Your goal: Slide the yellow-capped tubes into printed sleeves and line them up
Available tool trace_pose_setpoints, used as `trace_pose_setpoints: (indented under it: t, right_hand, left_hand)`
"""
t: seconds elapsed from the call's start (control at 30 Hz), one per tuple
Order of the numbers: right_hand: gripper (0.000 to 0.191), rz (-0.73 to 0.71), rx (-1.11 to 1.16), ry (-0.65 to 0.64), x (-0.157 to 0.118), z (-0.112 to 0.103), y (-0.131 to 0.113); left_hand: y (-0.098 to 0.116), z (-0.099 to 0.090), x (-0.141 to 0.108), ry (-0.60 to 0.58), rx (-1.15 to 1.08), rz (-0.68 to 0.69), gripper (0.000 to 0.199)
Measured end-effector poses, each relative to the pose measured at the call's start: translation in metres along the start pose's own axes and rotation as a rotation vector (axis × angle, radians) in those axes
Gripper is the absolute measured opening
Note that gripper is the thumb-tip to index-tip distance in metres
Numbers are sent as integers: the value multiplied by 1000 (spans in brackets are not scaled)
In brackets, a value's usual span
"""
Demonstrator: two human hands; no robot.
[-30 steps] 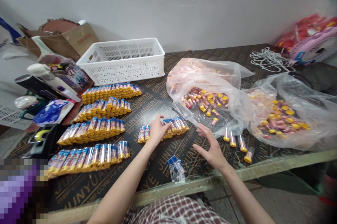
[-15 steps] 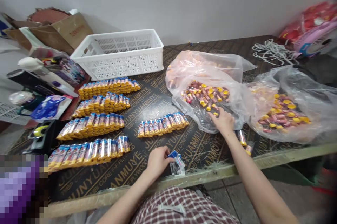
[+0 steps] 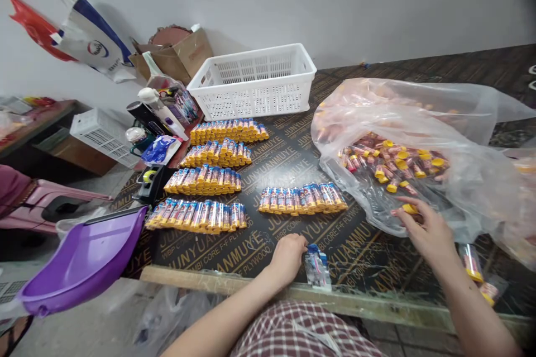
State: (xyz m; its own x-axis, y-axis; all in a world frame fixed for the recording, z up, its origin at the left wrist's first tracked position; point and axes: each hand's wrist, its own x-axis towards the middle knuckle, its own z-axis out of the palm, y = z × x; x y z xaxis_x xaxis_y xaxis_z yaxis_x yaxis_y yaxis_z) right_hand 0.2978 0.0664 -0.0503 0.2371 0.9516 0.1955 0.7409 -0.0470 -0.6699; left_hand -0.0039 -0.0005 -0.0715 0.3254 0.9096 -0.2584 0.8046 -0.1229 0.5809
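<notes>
My right hand [image 3: 433,234] pinches a small yellow-capped tube [image 3: 409,209] at the near edge of a large clear bag [image 3: 355,114]. Inside that bag lies a heap of similar pinkish tubes [image 3: 389,161] with yellow caps. Close to the table's front edge, my left hand [image 3: 287,259] is closed, its fingertips at the blue tops of some small clear plastic bags [image 3: 319,270]; the fingertips are partly hidden. Beyond it stands a row of blue-and-yellow tubes [image 3: 299,199]. Two loose yellow-capped tubes [image 3: 472,262] lie beside my right forearm.
Several stacked rows of tubes [image 3: 195,216] stand at the left of the dark table [image 3: 272,150]. Behind them is a white plastic basket [image 3: 255,94]. Left are bottles [image 3: 153,114], a tape dispenser [image 3: 151,181] and a purple dustpan [image 3: 87,259]. Another clear bag [image 3: 519,206] lies far right.
My view has turned left, bringing the dustpan and hanging bags into sight. My right hand has drawn slightly back from the heap, with a yellow-capped tube now visible in its fingers. The left stays by the small bags.
</notes>
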Motion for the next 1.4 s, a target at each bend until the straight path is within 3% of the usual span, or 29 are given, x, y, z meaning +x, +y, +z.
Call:
trace_pose_setpoints:
  t: [0.17,0.3,0.37,0.53,0.63,0.7,0.83,1.1,1.3,1.4]
  right_hand:
    - [35,24,179,-122,-30,5,-28]
    - [34,30,288,-165,-43,13,-42]
    - [32,16,346,-159,-48,16,-51]
    - [19,-81,575,-157,-65,17,-82]
    - [19,-119,618,-172,-78,18,-98]
    - [24,-127,607,-163,-86,20,-104]
    - [26,-177,544,-114,-99,27,-106]
    - [33,-373,378,4,-106,33,-107]
    - [40,-418,373,-10,-106,36,-106]
    - [40,-425,405,-81,-108,38,-106]
  left_hand:
    - [-2,-2,-1,3,21,16,7]
    - [-5,-2,-2,94,-65,61,3]
    - [-4,-4,-1,122,-298,27,7]
    - [2,-23,7,155,-1163,-227,21]
    - [6,-39,15,207,-1408,-286,42]
    - [8,-47,21,210,-1492,-310,45]
    - [10,-51,28,260,-1628,-367,30]
    - [9,-48,30,406,-1637,-408,38]
    - [9,-48,28,422,-1624,-430,40]
    - [10,-46,27,428,-1577,-399,39]
